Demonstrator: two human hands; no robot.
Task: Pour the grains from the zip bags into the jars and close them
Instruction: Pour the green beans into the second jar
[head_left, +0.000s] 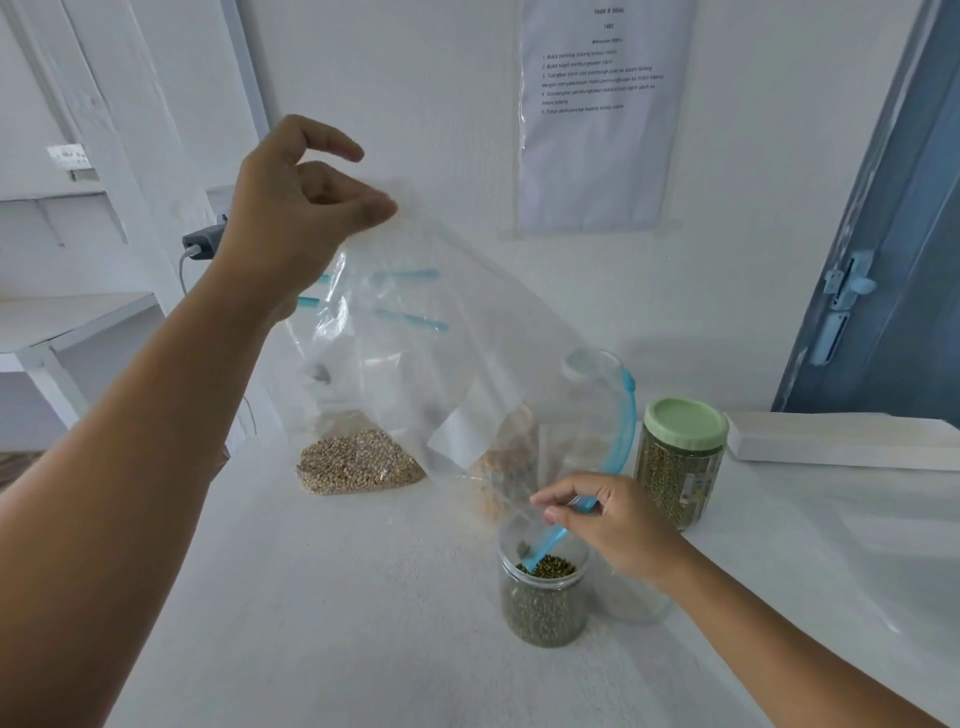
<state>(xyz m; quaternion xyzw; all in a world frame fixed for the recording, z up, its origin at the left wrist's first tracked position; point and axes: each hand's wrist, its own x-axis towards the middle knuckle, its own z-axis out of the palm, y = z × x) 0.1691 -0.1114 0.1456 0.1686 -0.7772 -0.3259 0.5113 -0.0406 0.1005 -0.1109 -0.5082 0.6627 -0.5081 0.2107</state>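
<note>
Above the open jar (543, 597), both hands pinch the emptied zip bag (467, 338), blurring a brown-filled jar (511, 462) behind.

Left hand (306, 208) pinching upturned zip bag (457, 332); right hand (618, 525) at its mouth over open jar (543, 597)

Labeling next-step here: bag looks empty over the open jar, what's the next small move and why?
Probably lift the zip bag clear of the open jar and set it aside. The bag, pinched at its top by the left hand and at its mouth by the right hand, looks nearly empty, and the jar is full of green grains with no lid on.
</note>
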